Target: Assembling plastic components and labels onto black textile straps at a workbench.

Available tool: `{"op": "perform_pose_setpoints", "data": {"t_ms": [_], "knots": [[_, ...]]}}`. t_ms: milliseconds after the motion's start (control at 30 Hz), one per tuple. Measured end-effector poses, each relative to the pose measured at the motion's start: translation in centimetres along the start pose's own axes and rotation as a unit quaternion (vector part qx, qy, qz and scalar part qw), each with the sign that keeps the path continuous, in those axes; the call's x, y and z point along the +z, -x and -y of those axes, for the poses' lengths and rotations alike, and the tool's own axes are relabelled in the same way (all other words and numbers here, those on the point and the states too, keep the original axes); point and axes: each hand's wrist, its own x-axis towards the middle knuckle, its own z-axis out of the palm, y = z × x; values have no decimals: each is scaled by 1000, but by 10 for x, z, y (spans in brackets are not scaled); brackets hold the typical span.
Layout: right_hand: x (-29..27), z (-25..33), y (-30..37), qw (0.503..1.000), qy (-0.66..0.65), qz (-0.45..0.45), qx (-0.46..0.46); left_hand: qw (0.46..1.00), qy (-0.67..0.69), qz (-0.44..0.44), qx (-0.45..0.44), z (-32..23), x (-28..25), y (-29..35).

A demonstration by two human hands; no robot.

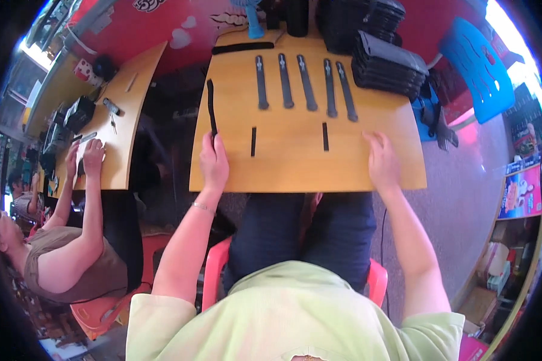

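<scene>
Through the head view I see my left grip (215, 162) pinching a long black strip (210, 99) just ahead of it, which a slack hold could drop off the counter (289, 174) leftward, while my right grip (382, 157) is loosely curled, empty.

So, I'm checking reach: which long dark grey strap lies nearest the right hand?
The rightmost long dark grey strap; the other four lie farther left, away from the right hand.
</scene>
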Motion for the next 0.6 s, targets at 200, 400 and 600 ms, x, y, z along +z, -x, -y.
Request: {"op": "perform_pose_setpoints", "data": {"t_ms": [200,400,600], "knots": [[-5,5,6,1000,-7,8,17,999,-15,19,-34,6,-2,5],[9,-10,11,1000,10,-27,-5,999,-37,10,-14,5,-3,9],[9,-10,11,997,-33,-60,-27,1000,-24,-6,8,14,0,5]]}}
